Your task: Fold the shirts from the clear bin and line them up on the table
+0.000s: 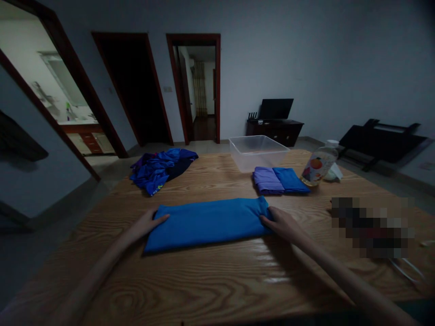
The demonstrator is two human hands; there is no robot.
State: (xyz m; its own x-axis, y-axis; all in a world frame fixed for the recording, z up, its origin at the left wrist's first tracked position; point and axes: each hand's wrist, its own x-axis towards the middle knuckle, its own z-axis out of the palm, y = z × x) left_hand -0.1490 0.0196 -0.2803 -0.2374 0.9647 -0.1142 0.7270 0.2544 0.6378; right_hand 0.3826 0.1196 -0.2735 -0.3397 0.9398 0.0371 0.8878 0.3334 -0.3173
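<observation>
The left hand (pixel 149 222) lies open, fingers stretched, tips touching the left end of the folded blue cloth (pixel 207 224), which lies flat on the tabletop (pixel 204 280). Behind the cloth's left end sits a loose heap of clothes (pixel 159 170); behind its right half, a clear bin (pixel 258 151). The right hand (pixel 283 225) rests open at the cloth's right end, gripping nothing as far as the dim light shows. Both hands seem to press the ends so the fold lies flat. Behind that end lie two folded pieces (pixel 280 181), a bottle (pixel 318 165) beside them.
</observation>
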